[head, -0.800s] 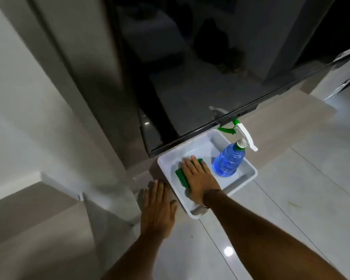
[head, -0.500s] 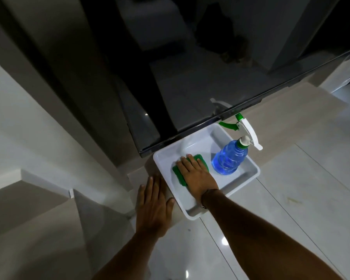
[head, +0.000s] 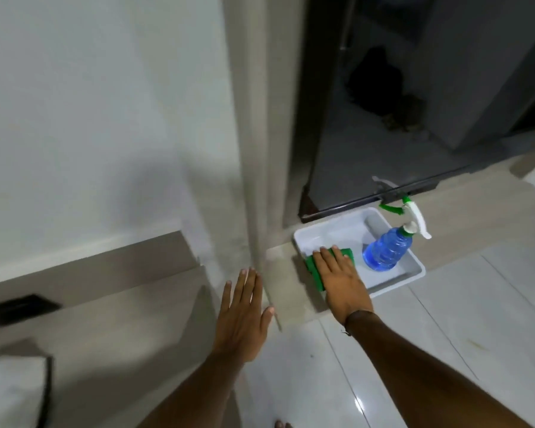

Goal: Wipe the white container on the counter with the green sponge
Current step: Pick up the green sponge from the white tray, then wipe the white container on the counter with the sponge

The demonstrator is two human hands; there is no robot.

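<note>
Slid leftward, green sponge (head: 314,270) and spray bottle (head: 386,251) occupy white container (head: 396,281).

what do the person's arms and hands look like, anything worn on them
Both forearms are bare, with no sleeves in view and no gloves. The right hand has a thin dark band around its wrist, with a short loose end hanging off it. The left hand shows no band, watch or ring. Fingernails are short and unpainted.

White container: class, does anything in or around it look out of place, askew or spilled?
Nothing spilled. The spray bottle stands inside the white container, crowding the area the right hand wipes with the green sponge.
</note>
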